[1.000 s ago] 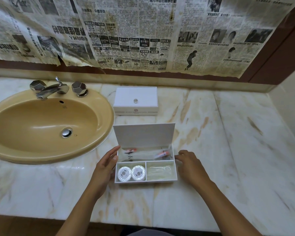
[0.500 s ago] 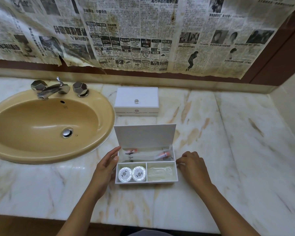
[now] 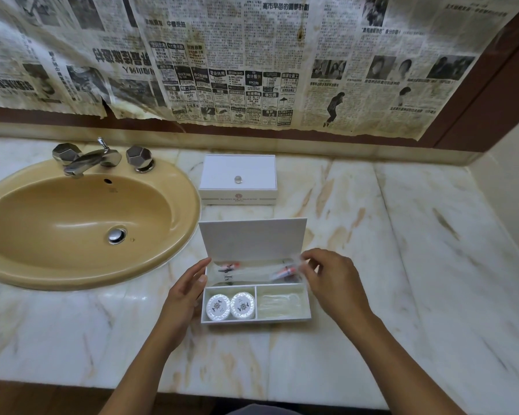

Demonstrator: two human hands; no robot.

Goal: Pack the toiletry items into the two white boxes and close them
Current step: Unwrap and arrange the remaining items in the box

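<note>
The near white box (image 3: 255, 320) stands open on the marble counter, its lid (image 3: 252, 238) upright. Two round wrapped soaps (image 3: 230, 306) fill its front left compartment and clear packets (image 3: 279, 304) the front right one. Clear-wrapped toothbrush packets (image 3: 252, 269) with red ends lie in the long back compartment. My left hand (image 3: 186, 292) rests flat against the box's left wall, fingers apart. My right hand (image 3: 333, 280) hovers over the box's right end, fingertips pinching the blurred end of a toothbrush packet. A second white box (image 3: 237, 179) sits shut behind, a small knob on its lid.
A tan sink (image 3: 27, 265) with a chrome tap (image 3: 90, 158) lies to the left of both boxes. Old newspaper (image 3: 252, 61) covers the wall behind. The marble counter (image 3: 417, 250) stretches right to a side wall, and its front edge is near my arms.
My right hand has lifted from the counter beside the box and moved up and left over its right end, onto the packet. My left hand and the box have stayed put.
</note>
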